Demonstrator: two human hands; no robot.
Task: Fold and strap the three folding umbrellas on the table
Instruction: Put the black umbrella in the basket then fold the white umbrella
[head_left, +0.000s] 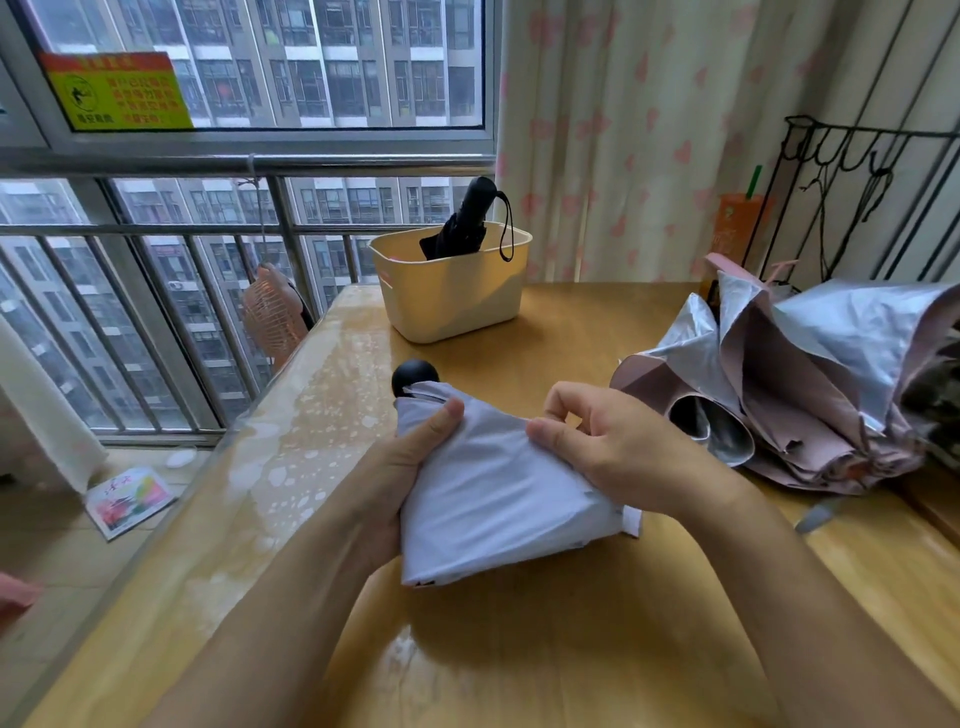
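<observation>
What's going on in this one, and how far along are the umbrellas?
A person is folding the pale umbrella over the table: the left hand grips its side while the right hand pinches the canopy's upper fold. No strap is seen around it yet. A black umbrella stands folded in the cream basket, and the pink and silver umbrella lies loose and crumpled on the table's right side.

You're gripping the lilac umbrella (493, 493) and its cloth is looking smooth and matt, with a matt black plastic knob (414, 378) on the end. The table (571, 649) is showing glossy wood, kinda blotchy on the left. The pink umbrella (810, 374) is flashing a shiny silver lining. The bin (452, 296) is looking like smooth cream plastic, the railing (363, 165) like polished metal.
</observation>
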